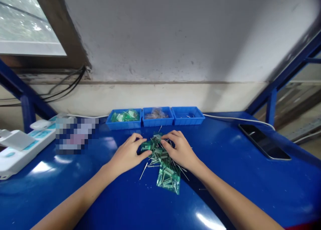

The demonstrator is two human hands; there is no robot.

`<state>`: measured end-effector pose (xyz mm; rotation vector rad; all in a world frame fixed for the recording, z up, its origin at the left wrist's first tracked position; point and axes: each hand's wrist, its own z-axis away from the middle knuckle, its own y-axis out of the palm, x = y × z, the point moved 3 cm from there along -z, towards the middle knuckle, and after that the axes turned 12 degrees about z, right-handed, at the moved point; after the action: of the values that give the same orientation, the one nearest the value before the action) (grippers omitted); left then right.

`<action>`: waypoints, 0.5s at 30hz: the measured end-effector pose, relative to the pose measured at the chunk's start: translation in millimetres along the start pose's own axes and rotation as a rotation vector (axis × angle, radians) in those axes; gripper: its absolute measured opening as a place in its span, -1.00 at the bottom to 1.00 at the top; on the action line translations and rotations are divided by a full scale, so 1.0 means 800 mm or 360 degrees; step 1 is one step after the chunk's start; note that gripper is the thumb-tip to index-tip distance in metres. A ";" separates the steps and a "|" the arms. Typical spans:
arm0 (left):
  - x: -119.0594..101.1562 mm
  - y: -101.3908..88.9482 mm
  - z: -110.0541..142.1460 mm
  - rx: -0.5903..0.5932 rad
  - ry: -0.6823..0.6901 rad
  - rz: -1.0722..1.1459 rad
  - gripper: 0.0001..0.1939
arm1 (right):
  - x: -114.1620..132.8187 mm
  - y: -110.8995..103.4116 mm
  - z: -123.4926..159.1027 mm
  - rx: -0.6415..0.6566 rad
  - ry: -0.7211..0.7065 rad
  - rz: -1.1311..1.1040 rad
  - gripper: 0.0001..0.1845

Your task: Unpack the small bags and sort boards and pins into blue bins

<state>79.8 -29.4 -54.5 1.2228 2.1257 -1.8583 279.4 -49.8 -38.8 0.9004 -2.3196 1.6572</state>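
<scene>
A heap of small clear green bags [168, 178] and loose thin metal pins [143, 170] lies on the blue table between my hands. Small pale strips show inside the bags. My left hand [129, 153] is at the heap's left edge, its thumb and fingers apart around a green bag corner without closing on it. From the right, my right hand [181, 149] reaches over the heap. Its thumb and forefinger are close together at the edge of an upper green bag [157, 138]. The other fingers are bent over the pins, and their tips are partly hidden.
Three blue trays stand against the wall: one with green bags [125, 115], one with clear bags [156, 113], one with a few dark pieces [188, 115]. A phone [264, 141] lies right; a white power strip [22, 146] and a blurred-out item [76, 136] lie left.
</scene>
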 end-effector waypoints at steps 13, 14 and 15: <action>-0.043 -0.016 0.025 -0.0455 0.0446 0.0427 -0.78 | 0.037 0.008 0.012 0.0358 0.0304 -0.0925 -0.60; -0.045 -0.015 0.027 -0.0454 0.0493 0.0413 -0.75 | 0.037 0.011 0.013 0.0387 0.0355 -0.1041 -0.65; -0.045 -0.014 0.029 -0.0456 0.0510 0.0405 -0.74 | 0.037 0.013 0.013 0.0398 0.0395 -0.1133 -0.71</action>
<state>88.0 -66.9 -32.6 1.7106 2.1556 -1.2758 252.2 -68.3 -37.9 1.2822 -1.4016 1.6143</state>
